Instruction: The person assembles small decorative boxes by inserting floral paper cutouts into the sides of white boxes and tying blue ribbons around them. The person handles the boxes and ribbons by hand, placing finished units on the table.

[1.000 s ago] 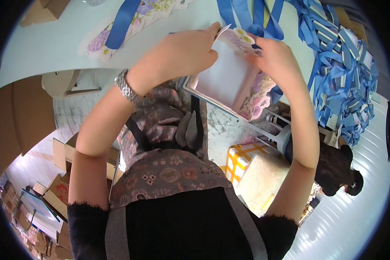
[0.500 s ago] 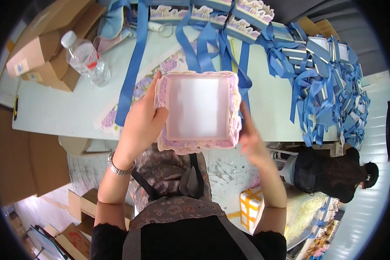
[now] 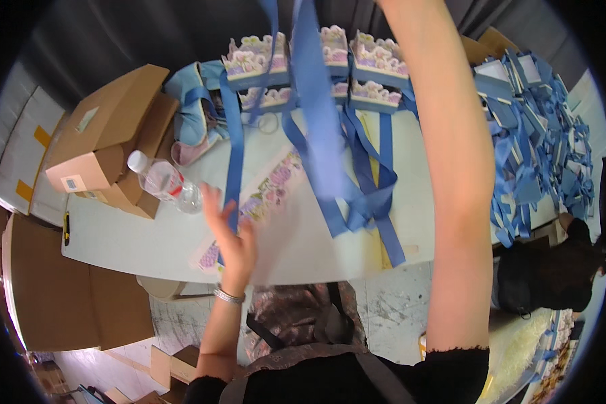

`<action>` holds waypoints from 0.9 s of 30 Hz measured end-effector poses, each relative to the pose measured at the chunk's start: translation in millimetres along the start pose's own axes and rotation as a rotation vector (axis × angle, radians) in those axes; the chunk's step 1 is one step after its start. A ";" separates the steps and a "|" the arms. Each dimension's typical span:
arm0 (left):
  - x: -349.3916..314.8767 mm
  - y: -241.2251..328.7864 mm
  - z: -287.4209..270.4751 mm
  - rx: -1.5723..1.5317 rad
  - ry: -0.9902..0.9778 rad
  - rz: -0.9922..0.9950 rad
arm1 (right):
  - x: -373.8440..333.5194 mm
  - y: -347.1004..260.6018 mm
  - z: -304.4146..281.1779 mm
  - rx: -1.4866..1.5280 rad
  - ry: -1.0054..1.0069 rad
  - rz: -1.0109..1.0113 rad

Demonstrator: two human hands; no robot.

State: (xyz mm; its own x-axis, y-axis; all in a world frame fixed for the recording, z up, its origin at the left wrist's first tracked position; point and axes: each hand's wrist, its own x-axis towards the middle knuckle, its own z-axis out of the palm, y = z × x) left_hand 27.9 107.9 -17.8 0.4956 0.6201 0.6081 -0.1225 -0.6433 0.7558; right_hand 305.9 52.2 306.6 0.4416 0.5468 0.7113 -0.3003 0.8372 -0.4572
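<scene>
My left hand [image 3: 232,239] is over the near-left part of the table with its fingers spread and nothing in them. Close by lie a blue ribbon [image 3: 233,155] and a strip of floral printed card [image 3: 269,192]. My right forearm [image 3: 454,168] reaches up and far across the table; its hand is past the upper edge, so what it holds is hidden. A wide blue ribbon [image 3: 320,121], smeared by motion, hangs down from the upper edge. Behind it stand stacked flower-edged boxes [image 3: 378,57] with blue bases. Other blue ribbons [image 3: 363,195] trail over the tabletop.
On the left are a clear plastic bottle [image 3: 165,182], an opened cardboard box [image 3: 111,135] and a light blue cloth bag [image 3: 195,101]. A heap of blue ribboned pieces [image 3: 539,135] covers the right end of the table [image 3: 114,236]. Another person [image 3: 545,276] bends down at the right.
The pink floral box has left my two hands and is out of sight. My right arm has swung up and away; my left hand has let go and spread. The view has shifted.
</scene>
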 end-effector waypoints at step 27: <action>-27.6 -33.1 11.0 0.127 -0.220 -0.248 | -32.3 144.6 -159.0 -1.966 0.481 0.311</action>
State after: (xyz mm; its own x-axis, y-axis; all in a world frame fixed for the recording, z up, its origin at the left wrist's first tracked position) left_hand 27.7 107.2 -62.3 0.6720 0.6619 0.3323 0.1260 -0.5443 0.8294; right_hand 382.6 157.5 132.7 0.8057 0.3269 0.4939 0.5860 -0.5613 -0.5844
